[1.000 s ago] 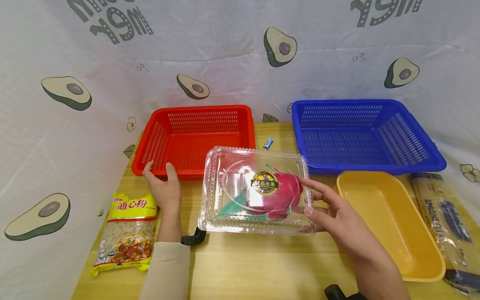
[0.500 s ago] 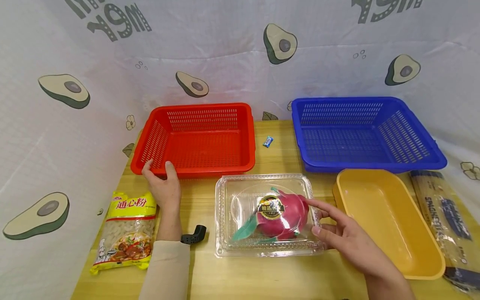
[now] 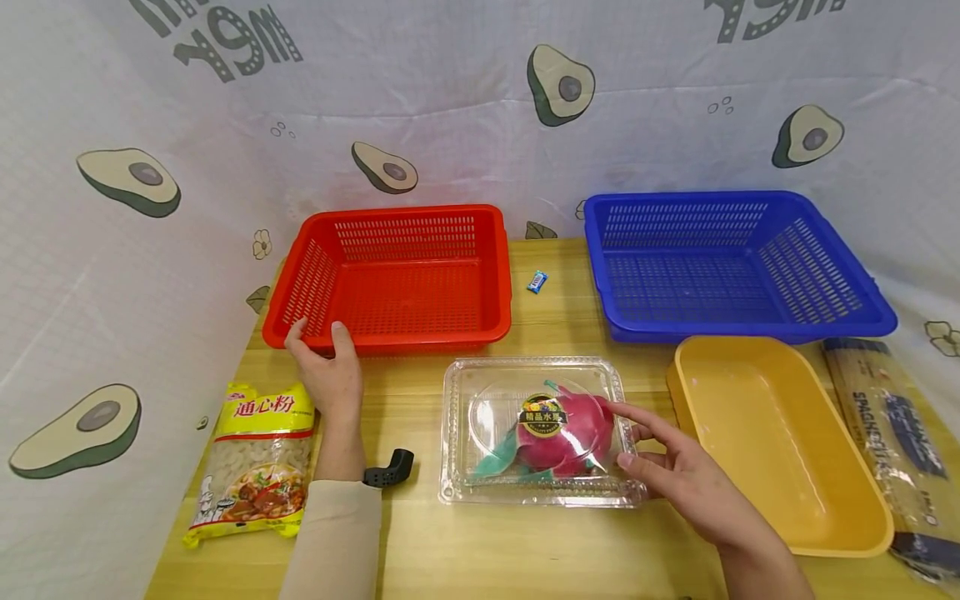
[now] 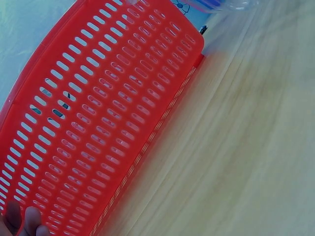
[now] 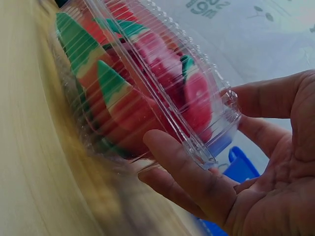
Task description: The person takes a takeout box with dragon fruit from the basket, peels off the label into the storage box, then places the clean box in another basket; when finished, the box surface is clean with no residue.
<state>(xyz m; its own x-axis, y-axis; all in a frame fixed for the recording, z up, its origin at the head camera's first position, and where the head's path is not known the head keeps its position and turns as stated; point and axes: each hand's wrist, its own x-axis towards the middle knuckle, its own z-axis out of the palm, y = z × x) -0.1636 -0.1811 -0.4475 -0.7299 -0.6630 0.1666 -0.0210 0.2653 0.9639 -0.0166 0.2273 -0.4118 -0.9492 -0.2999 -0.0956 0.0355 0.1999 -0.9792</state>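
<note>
A clear plastic clamshell box (image 3: 468,417) with a black and gold label sits low over the middle of the table. Inside it lies a pink dragon fruit (image 3: 573,442) with green leaf tips. My right hand (image 3: 675,467) grips the box by its right end, index finger along the lid edge and thumb at the near corner. In the right wrist view, fingers (image 5: 192,167) curl round the end of the box. At the front left rim of the red basket (image 3: 408,340), my left hand (image 3: 330,375) holds on with thumb and index finger spread; its other fingers are mostly hidden.
A bag of macaroni (image 3: 255,467) lies left of my left forearm. A blue basket (image 3: 720,325) stands at the back right, a yellow tub (image 3: 780,450) in front of it, and a spaghetti pack (image 3: 892,442) beyond. A small blue candy (image 3: 537,282) lies between the baskets.
My right hand has brought the box down from a raised, tilted position and slightly right, toward the tabletop. My left hand has stayed at the red basket's rim.
</note>
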